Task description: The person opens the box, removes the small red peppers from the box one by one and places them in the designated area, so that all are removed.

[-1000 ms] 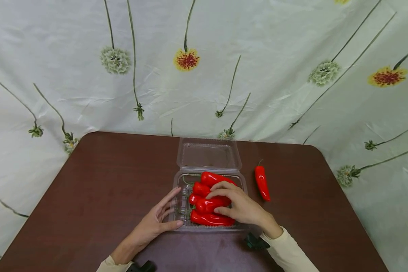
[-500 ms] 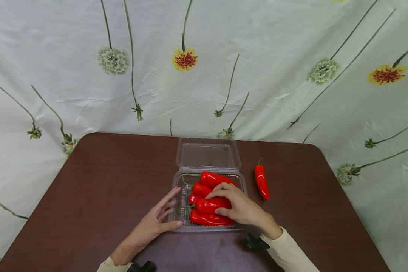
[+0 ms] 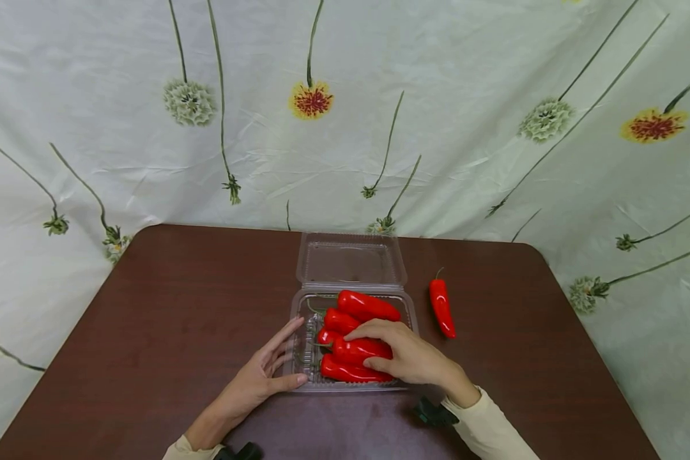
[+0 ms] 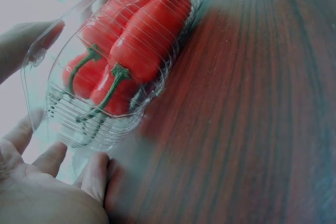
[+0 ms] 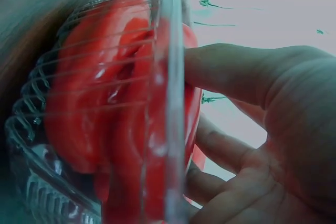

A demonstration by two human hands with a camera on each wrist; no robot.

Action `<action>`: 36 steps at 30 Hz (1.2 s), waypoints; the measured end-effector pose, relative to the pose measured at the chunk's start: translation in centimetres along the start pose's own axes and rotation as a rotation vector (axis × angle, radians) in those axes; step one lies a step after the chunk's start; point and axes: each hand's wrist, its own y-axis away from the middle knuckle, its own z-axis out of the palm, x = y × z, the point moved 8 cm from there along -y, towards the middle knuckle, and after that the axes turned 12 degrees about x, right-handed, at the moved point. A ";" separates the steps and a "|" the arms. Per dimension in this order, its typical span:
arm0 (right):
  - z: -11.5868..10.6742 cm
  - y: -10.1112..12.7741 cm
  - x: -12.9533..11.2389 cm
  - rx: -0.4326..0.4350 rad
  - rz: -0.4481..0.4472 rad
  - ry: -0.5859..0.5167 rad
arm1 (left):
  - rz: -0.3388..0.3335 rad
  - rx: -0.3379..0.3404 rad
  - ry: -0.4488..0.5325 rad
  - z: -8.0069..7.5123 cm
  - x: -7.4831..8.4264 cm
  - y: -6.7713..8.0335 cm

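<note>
A clear plastic clamshell tray (image 3: pixel 305 348) sits on the brown table (image 3: pixel 167 306), its lid (image 3: pixel 351 260) folded open at the back. Several red peppers (image 3: pixel 367 306) lie packed inside. My right hand (image 3: pixel 405 354) lies over the near peppers, fingers on top and thumb below, gripping one red pepper (image 3: pixel 359 349). My left hand (image 3: pixel 267 374) rests with straight fingers against the tray's left side, thumb at its front corner. The left wrist view shows the ribbed tray (image 4: pixel 58 108) with green-stemmed peppers (image 4: pixel 142 40) and my left hand (image 4: pixel 47 182). The right wrist view shows my right hand (image 5: pixel 262 129) on the peppers (image 5: pixel 89 103).
One more red pepper (image 3: pixel 441 308) lies loose on the table just right of the tray. A flower-printed cloth (image 3: pixel 466 128) hangs behind and around the table. The table's rounded far corners and side edges are in view.
My right hand has slid slightly toward me over the peppers, uncovering more of the far pepper. The left hand and the tray have stayed put.
</note>
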 end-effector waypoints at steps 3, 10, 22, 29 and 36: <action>0.0 0.2 0.0 -0.004 -0.011 -0.002 | -0.012 -0.002 0.012 0.1 -0.1 -0.1; -0.6 0.3 -0.1 0.018 -0.040 -0.047 | -0.008 -0.006 0.025 0.3 -0.1 -0.1; -2.3 0.2 -0.2 0.079 -0.044 -0.128 | -0.012 -0.001 0.021 0.1 -0.1 -0.1; -3.2 0.2 0.1 0.117 -0.041 -0.124 | -0.009 0.001 -0.001 0.0 0.0 -0.1; -4.1 0.3 0.6 0.143 0.004 -0.156 | -0.026 0.006 -0.019 -0.1 -0.3 0.0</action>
